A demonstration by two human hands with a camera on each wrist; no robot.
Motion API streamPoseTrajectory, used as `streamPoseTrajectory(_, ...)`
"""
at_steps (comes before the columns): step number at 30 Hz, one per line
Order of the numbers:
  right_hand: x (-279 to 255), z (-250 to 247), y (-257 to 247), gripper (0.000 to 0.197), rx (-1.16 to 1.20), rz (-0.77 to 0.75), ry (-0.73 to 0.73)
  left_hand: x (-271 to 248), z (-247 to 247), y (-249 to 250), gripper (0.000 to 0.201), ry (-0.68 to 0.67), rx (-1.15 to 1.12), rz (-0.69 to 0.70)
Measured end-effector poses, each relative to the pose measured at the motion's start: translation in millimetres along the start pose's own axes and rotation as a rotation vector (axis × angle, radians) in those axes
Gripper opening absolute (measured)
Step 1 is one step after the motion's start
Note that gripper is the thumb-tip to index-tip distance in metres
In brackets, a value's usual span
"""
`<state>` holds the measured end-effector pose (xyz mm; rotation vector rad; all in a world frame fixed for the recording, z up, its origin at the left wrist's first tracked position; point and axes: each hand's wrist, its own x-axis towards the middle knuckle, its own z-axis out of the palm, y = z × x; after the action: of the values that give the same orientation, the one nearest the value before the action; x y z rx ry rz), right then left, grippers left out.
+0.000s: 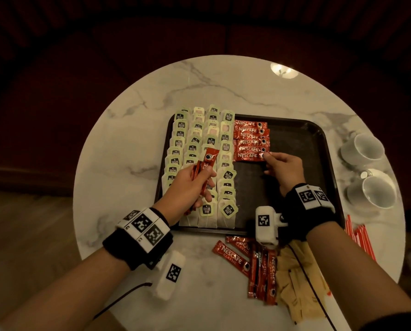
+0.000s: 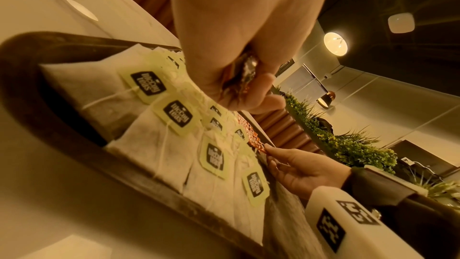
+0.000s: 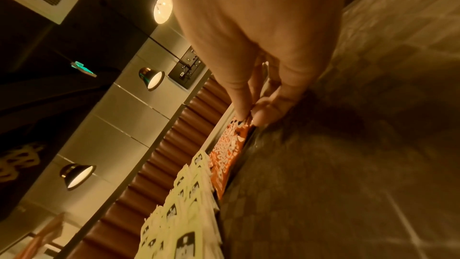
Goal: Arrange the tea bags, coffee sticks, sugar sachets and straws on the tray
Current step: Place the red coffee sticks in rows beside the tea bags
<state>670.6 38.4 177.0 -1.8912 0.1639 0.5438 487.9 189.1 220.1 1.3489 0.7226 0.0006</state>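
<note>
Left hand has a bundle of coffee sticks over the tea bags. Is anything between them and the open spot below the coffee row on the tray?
Mostly clear. The tray floor below the coffee row looks bare, but the right hand pinches the end of the nearest stick and lies over part of that spot. The left hand only needs to carry its coffee sticks right, over the tea bags.

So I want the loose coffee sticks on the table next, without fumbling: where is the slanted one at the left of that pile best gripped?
Judging from the head view, pinch the slanted coffee stick at its upper-left end, coming from the left. That end lies free on the bare table, while its lower-right end runs against the other loose sticks. It lies flat, so slide a fingertip under first.
</note>
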Motion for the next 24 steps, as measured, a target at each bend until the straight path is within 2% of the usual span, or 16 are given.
streamPoseTrajectory(4,1.9,1.4,1.5,0.023,-0.061,-0.022,0.055,-0.4,-1.4,-0.3,0.024,0.006,-0.002,-0.002)
streamPoseTrajectory(12,-8.6,-6.0,-4.9,0.027,-0.216,-0.150,0.131,-1.5,-0.1,4.8,0.020,-0.012,-0.050,-0.019)
streamPoseTrajectory(14,-18.9,-5.8,-11.3,0.024,-0.172,-0.210,0.036,-2.1,0.8,7.2,0.019,-0.038,-0.088,-0.022)
streamPoseTrajectory(17,-45.8,-1.4,-28.6,0.012,-0.125,-0.286,-0.262,-3.6,2.3,9.9,0.021,-0.085,-0.067,0.026)
streamPoseTrajectory(20,-72.4,2.9,-45.1,0.020,-0.065,-0.317,-0.525,-5.4,4.4,12.2,0.016,-0.121,-0.005,0.089)
streamPoseTrajectory(22,-80.6,4.8,-50.8,0.029,-0.037,-0.317,-0.598,-6.1,5.6,13.7,0.011,-0.134,0.032,0.104)
streamPoseTrajectory(24,-80.4,5.6,-51.8,0.026,-0.021,-0.319,-0.611,-6.0,6.2,14.5,0.008,-0.145,0.043,0.116)
